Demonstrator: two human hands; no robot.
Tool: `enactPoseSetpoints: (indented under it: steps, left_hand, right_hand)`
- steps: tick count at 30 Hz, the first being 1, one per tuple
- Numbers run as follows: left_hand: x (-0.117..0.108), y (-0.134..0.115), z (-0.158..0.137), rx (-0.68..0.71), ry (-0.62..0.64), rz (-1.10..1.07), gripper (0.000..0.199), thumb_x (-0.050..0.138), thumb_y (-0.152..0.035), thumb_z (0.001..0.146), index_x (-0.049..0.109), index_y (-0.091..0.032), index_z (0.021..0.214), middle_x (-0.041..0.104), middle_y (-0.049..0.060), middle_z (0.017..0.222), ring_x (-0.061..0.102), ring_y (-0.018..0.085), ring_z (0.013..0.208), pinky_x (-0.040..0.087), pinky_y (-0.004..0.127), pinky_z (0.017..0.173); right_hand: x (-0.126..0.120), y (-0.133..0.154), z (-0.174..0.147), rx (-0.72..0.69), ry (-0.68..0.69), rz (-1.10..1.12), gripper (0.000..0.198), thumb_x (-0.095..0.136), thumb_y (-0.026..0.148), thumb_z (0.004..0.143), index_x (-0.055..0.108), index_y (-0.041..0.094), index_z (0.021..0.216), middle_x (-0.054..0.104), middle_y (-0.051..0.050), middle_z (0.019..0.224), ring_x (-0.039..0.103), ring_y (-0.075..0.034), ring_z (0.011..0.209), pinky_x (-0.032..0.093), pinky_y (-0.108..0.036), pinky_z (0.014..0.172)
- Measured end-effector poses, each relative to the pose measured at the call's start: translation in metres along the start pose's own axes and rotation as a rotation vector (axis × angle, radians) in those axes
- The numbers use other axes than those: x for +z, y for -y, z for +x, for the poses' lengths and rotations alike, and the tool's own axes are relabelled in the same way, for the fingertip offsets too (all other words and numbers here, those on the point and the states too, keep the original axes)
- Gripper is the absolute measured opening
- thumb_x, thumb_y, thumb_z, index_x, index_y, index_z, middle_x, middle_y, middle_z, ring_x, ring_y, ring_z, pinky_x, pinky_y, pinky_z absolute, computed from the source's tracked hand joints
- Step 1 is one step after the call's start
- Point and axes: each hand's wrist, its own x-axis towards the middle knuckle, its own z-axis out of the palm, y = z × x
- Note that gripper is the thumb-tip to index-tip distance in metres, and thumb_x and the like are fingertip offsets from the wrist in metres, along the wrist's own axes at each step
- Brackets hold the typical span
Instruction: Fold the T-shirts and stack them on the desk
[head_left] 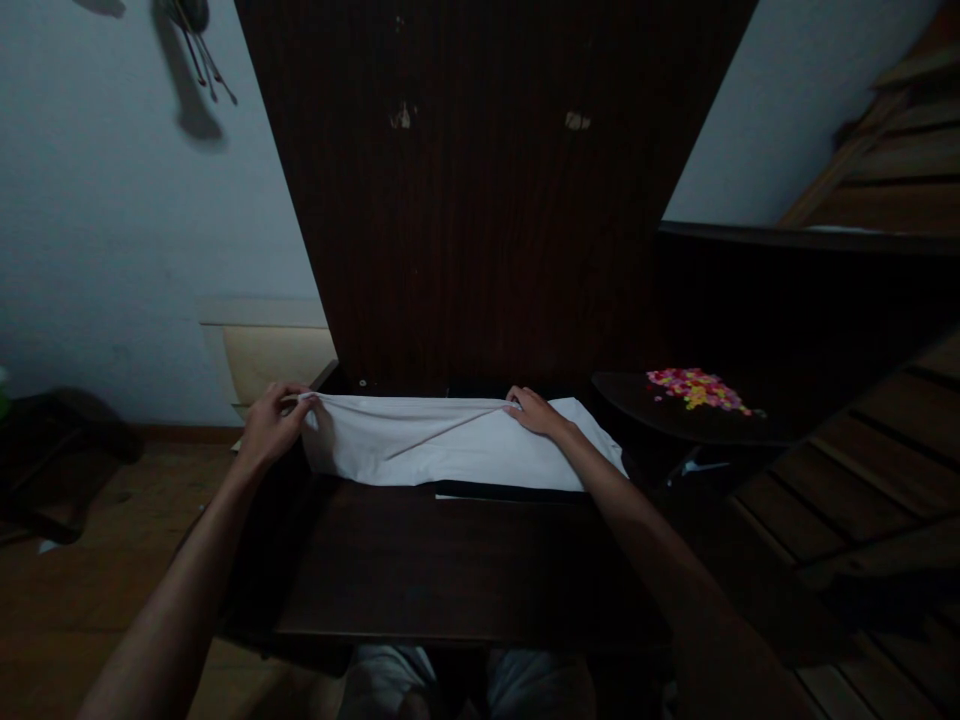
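Note:
A white cloth (450, 440), perhaps a garment, lies stretched across the back of the dark wooden desk (450, 570). My left hand (276, 425) pinches its far left corner, which is lifted a little. Along the far edge, right of the middle, my right hand (534, 410) grips the fabric with curled fingers. A diagonal crease runs through the cloth toward the right hand. Under its near edge a black strip (510, 490) shows, with a thin white edge below it. The cloth's right end spreads out beyond my right wrist.
A tall dark panel (480, 200) rises behind the desk. On a rounded shelf (637, 400) at the right lies a heap of small pink, red and yellow pieces (697, 388). Wooden slats (862, 460) stand farther right. A dark stool-like object (52, 470) is on the left floor.

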Motion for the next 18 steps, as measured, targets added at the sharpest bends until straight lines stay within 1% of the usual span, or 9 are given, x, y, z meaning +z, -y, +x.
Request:
enactPoseSetpoints:
  steps: [3, 5, 8, 10, 12, 16, 18]
  left_hand:
    - [-0.004, 0.002, 0.005, -0.026, 0.126, -0.083, 0.040, 0.058, -0.058, 0.069, 0.060, -0.021, 0.081, 0.066, 0.004, 0.077, 0.062, 0.021, 0.075, 0.052, 0.031, 0.071]
    - [-0.008, 0.001, 0.006, -0.008, 0.177, -0.141, 0.036, 0.061, -0.055, 0.067, 0.057, -0.021, 0.079, 0.065, 0.004, 0.076, 0.061, 0.020, 0.073, 0.051, 0.031, 0.070]
    - [-0.013, -0.003, 0.008, 0.032, 0.220, -0.175, 0.026, 0.060, -0.046, 0.067, 0.057, -0.023, 0.078, 0.064, 0.003, 0.076, 0.060, 0.018, 0.072, 0.051, 0.029, 0.068]
    - [-0.014, -0.005, 0.009, 0.045, 0.254, -0.155, 0.021, 0.058, -0.042, 0.067, 0.059, -0.023, 0.077, 0.064, 0.004, 0.075, 0.060, 0.019, 0.071, 0.051, 0.030, 0.067]
    - [-0.014, -0.005, 0.010, 0.052, 0.290, -0.124, 0.020, 0.057, -0.040, 0.066, 0.061, -0.023, 0.075, 0.066, 0.005, 0.075, 0.061, 0.020, 0.072, 0.051, 0.030, 0.068]
    - [-0.012, -0.002, 0.012, 0.032, 0.342, -0.055, 0.025, 0.057, -0.043, 0.063, 0.066, -0.022, 0.074, 0.070, 0.007, 0.075, 0.063, 0.022, 0.068, 0.051, 0.031, 0.064]
    - [-0.011, -0.001, 0.011, 0.014, 0.359, -0.039, 0.028, 0.059, -0.047, 0.062, 0.068, -0.022, 0.073, 0.072, 0.008, 0.077, 0.064, 0.023, 0.069, 0.052, 0.032, 0.066]
  right_hand:
    - [-0.012, -0.013, -0.003, 0.028, 0.120, -0.114, 0.024, 0.062, 0.035, 0.086, 0.065, 0.017, 0.101, 0.066, -0.010, 0.102, 0.059, -0.022, 0.095, 0.042, -0.030, 0.080]
    - [-0.023, -0.026, -0.006, 0.098, 0.212, -0.153, 0.027, 0.068, 0.038, 0.080, 0.067, 0.018, 0.097, 0.067, -0.011, 0.102, 0.061, -0.023, 0.094, 0.043, -0.028, 0.075]
    - [-0.040, -0.047, -0.012, 0.208, 0.322, -0.140, 0.025, 0.072, 0.034, 0.074, 0.069, 0.019, 0.095, 0.068, -0.009, 0.098, 0.063, -0.022, 0.087, 0.043, -0.026, 0.067]
    - [-0.048, -0.057, -0.016, 0.242, 0.337, -0.129, 0.026, 0.073, 0.029, 0.072, 0.069, 0.019, 0.095, 0.069, -0.009, 0.097, 0.064, -0.021, 0.085, 0.043, -0.026, 0.066]
    - [-0.052, -0.063, -0.020, 0.250, 0.322, -0.124, 0.025, 0.072, 0.025, 0.071, 0.069, 0.019, 0.096, 0.069, -0.009, 0.097, 0.064, -0.022, 0.085, 0.043, -0.026, 0.066]
    - [-0.051, -0.064, -0.027, 0.240, 0.300, -0.096, 0.022, 0.068, 0.023, 0.075, 0.069, 0.017, 0.095, 0.070, -0.009, 0.097, 0.064, -0.021, 0.087, 0.043, -0.025, 0.068]
    - [-0.049, -0.062, -0.029, 0.240, 0.290, -0.089, 0.021, 0.066, 0.023, 0.076, 0.069, 0.017, 0.096, 0.070, -0.010, 0.099, 0.064, -0.022, 0.088, 0.043, -0.025, 0.068]
